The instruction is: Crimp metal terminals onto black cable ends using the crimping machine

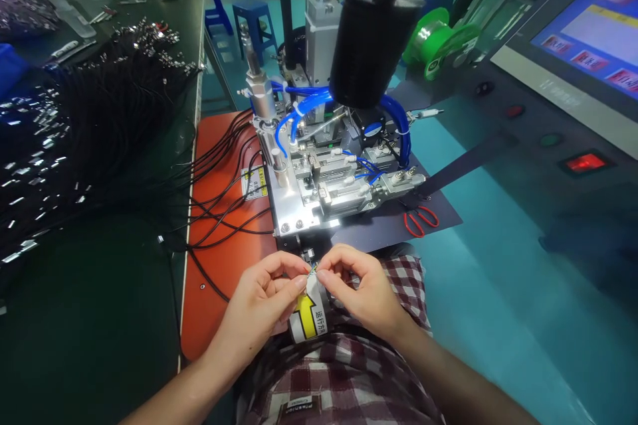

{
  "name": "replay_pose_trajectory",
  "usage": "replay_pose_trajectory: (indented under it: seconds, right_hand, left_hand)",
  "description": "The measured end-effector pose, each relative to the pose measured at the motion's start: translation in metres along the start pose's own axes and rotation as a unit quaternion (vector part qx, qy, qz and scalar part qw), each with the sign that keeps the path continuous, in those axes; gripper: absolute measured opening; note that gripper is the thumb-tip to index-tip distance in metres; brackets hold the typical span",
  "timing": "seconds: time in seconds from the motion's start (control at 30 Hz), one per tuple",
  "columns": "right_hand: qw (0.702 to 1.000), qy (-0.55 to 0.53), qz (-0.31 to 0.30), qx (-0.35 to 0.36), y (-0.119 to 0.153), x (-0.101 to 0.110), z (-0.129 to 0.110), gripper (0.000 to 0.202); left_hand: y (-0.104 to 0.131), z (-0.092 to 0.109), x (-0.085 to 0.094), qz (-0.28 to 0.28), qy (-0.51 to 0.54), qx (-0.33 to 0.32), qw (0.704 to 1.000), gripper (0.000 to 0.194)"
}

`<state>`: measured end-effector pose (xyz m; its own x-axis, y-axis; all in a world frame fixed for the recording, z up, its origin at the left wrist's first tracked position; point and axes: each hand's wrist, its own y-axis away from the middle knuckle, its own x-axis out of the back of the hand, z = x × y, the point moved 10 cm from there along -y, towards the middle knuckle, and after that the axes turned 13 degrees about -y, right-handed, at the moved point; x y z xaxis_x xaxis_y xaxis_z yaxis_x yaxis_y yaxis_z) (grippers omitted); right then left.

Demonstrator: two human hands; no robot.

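- Wire tips [313, 271], thin and coloured, sit right between my two hands, pinched from both sides. They are so small that I cannot tell how many there are.
- My left hand [262, 295] has its thumb and first finger pressed together on the wire end from the left. I hold it tight so it does not slip.
- My right hand [356, 285] does the same from the right, thumb and finger closed on the tips. The other fingers curl in, out of the way.
- Both hands are up close in front of my chest, just above my checked shirt [343, 372], so I can look straight down at the tiny ends.
- My wrists bend in toward each other and my arms come up from the bottom, making a pointy shape that meets at the wire.
- Just under my fingers hangs a white tag with a yellow arrow [305, 315]. It is behind my left fingertips, touching or nearly so; I cannot tell which.
- Past my fingertips stands the metal machine [323, 172] with blue tubes, close enough to reach.
- Black cables [224, 199] run over the orange mat [219, 265] to the left of my left hand, coming from a big pile further left.
- Red scissors [420, 219] lie up and to the right of my right hand, well apart.
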<state>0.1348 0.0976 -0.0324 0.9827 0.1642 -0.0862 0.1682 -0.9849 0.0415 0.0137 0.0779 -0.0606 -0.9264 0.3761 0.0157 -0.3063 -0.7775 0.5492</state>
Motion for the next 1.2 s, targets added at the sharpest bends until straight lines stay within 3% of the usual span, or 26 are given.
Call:
replay_pose_trajectory:
  seconds: [0.43, 0.67, 0.87, 1.03, 1.2]
  right_hand:
    - [0.998, -0.047, 0.029, -0.015, 0.005, -0.006, 0.006, 0.010]
    - [0.997, -0.016, 0.039, 0.061, 0.009, 0.000, -0.010, 0.010]
    - [0.997, -0.054, 0.047, 0.003, 0.006, 0.008, 0.007, 0.007]
    - [0.999, -0.034, 0.031, 0.009, 0.005, 0.003, 0.001, 0.011]
    - [0.995, -0.082, 0.023, -0.056, 0.005, -0.004, 0.006, 0.012]
  left_hand:
    - [0.000, 0.001, 0.004, 0.013, 0.004, -0.015, 1.000, 0.020]
    - [0.003, 0.006, 0.006, 0.036, -0.041, -0.010, 0.998, 0.024]
    - [0.006, 0.012, 0.002, 0.034, -0.049, -0.034, 0.998, 0.020]
    - [0.004, 0.016, 0.000, 0.025, -0.042, -0.050, 0.998, 0.019]
    - [0.005, 0.016, -0.002, 0.013, -0.030, -0.055, 0.998, 0.018]
